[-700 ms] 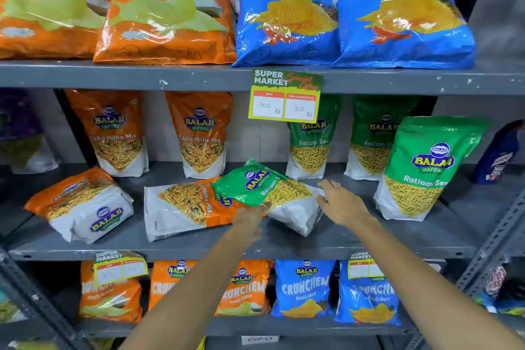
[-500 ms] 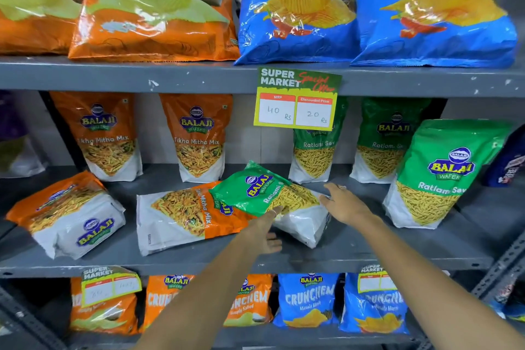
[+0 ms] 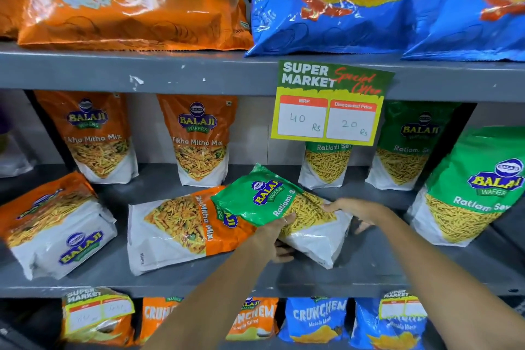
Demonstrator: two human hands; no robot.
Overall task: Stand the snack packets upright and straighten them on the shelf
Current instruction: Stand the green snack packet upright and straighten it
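Note:
A green Ratlami Sev packet lies tilted on the middle shelf, its top resting over a fallen orange Tikha Mitha Mix packet. My left hand grips the green packet's near edge, thumb on top and fingers under. On the packet's right side rests my right hand, fingers around its edge. Another orange packet lies flat at the left. Two orange packets and three green ones stand upright.
A green and yellow price card hangs from the upper shelf edge just above my hands. Big orange and blue chip bags fill the top shelf. Crunchem bags and more price cards sit on the shelf below.
Both hands have closed onto the green packet: the left moved under its near edge, the right onto its right side. The camera has come closer to the shelf.

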